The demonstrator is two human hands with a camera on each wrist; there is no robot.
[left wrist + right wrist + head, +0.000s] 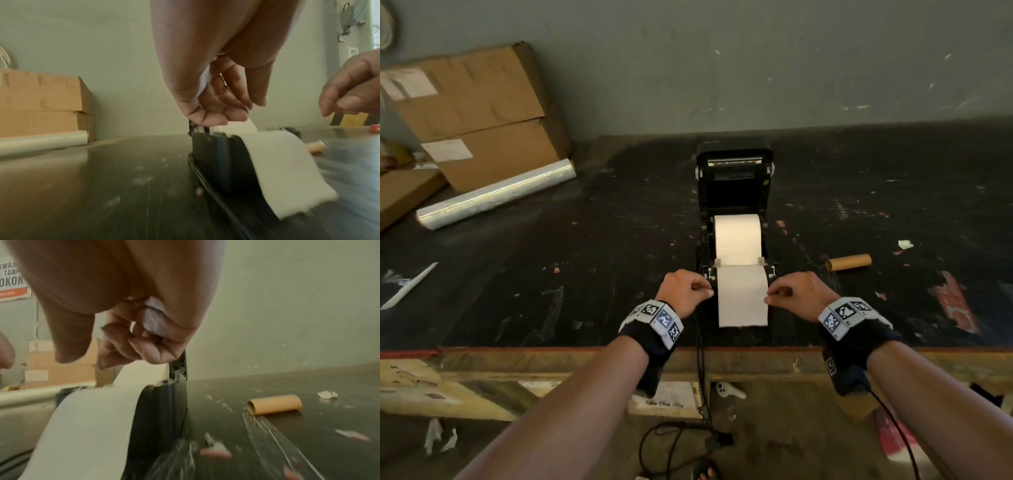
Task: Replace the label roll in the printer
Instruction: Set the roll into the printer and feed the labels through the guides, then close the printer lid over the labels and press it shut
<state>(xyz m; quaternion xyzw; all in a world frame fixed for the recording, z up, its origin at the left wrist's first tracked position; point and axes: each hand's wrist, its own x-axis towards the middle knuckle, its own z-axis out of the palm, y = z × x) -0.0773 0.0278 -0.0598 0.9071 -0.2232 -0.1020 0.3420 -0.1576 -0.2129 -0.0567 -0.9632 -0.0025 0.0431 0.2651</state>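
Observation:
The black label printer [734, 178] stands on the dark table with its lid tipped up and back. A white label roll [738, 240] sits in its bay. The roll's loose strip [743, 298] runs out over the front and hangs down, also seen in the wrist views [287, 170] [86, 426]. My left hand [707, 291] has curled fingers just off the strip's left edge, a small gap showing. My right hand [770, 298] is curled at the right edge, thumb and forefinger apart above the paper [98, 360]. An empty brown core [848, 262] lies to the right.
Stacked cardboard boxes [476, 113] and a roll of clear film [496, 195] fill the back left. A white blade-like tool [410, 284] lies far left. Paper scraps [905, 244] dot the right side. A cable [700, 359] drops over the table's front edge [585, 349].

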